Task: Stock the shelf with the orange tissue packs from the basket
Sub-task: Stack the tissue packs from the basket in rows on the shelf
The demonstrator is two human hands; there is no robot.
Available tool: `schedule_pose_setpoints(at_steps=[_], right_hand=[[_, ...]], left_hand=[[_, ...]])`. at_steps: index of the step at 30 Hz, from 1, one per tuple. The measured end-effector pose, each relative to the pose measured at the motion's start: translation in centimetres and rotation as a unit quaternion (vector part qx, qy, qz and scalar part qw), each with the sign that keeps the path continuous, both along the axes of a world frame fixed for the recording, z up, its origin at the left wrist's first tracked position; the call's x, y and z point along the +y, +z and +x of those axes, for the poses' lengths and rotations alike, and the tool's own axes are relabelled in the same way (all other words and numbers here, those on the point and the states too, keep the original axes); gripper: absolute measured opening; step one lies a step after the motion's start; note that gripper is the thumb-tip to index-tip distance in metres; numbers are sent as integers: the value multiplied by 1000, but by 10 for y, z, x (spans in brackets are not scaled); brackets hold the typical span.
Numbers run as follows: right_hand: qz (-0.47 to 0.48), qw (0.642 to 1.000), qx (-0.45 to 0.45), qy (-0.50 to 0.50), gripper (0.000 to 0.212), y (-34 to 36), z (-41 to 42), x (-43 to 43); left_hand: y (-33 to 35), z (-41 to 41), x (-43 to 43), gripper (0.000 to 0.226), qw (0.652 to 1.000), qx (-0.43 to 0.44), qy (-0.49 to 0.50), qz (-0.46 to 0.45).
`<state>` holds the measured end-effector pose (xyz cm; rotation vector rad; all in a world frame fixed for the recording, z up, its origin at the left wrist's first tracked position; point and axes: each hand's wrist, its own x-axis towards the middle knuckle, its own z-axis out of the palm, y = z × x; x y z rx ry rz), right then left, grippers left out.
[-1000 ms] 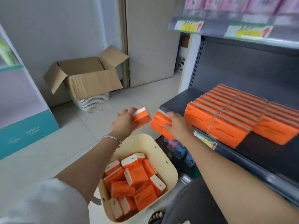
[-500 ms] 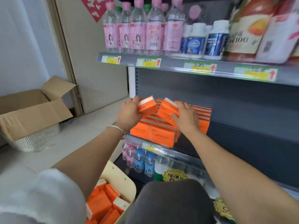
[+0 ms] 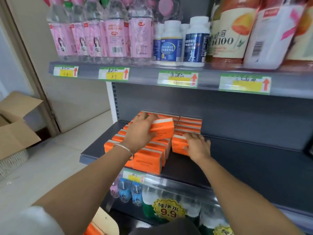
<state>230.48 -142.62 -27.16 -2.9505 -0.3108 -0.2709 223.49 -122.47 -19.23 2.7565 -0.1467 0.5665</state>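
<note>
Orange tissue packs (image 3: 149, 158): most stand in tight rows on the left part of the grey shelf (image 3: 245, 167). The front row sits right at the shelf's lip.

Left hand (image 3: 141, 133): fingers curled over the top of one pack (image 3: 163, 128) and gripping it. This one is raised above the rows and tilted, not seated.

Right hand (image 3: 198, 147): on the right end of a second pack (image 3: 178, 145). This one is low on the shelf, just beside the rows. My fingers are blurred, so I cannot tell whether they grip it or only press it.

Basket (image 3: 103, 223): only a corner shows at the bottom edge, with some orange inside. More packs are likely left to place.

Risks from here, as I judge them:
- If I let go of the raised pack while it is tilted, it could slide forward off the stack.
- If I press it down hard to seat it, the rows may shift toward me, and the front row has no room to spare before the lip.
- If I shove the low pack in sideways, its neighbours could skew and open gaps in the row.
- With both hands busy, neither is free to catch a pack that tips.
</note>
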Motion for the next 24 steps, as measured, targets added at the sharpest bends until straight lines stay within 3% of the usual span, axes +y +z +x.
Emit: schedule_pose_setpoints(at_steps=[6, 11, 13, 16, 18, 21, 24], right_hand=[[-28, 997, -70, -25, 48, -16, 24, 11], [-29, 995, -90, 16, 39, -20, 27, 4], [10, 995, -100, 6, 36, -15, 27, 0], [148, 981, -125, 6, 64, 1, 16, -7], [182, 973, -133, 51, 72, 12, 8, -10], [103, 977, -143, 121, 62, 21, -1, -13], [77, 981, -137, 110, 53, 21, -7, -22]], left_hand=[[-11, 17, 2, 54, 1000, 9, -13, 3], [-15, 34, -6, 56, 999, 22, -38, 16], [-16, 39, -14, 56, 998, 33, -51, 32], [-16, 41, -26, 53, 996, 35, -32, 78], [-16, 42, -35, 53, 994, 28, -16, 104], [-15, 41, -55, 51, 995, 30, -39, 87], [-17, 38, -69, 50, 996, 27, -83, 31]])
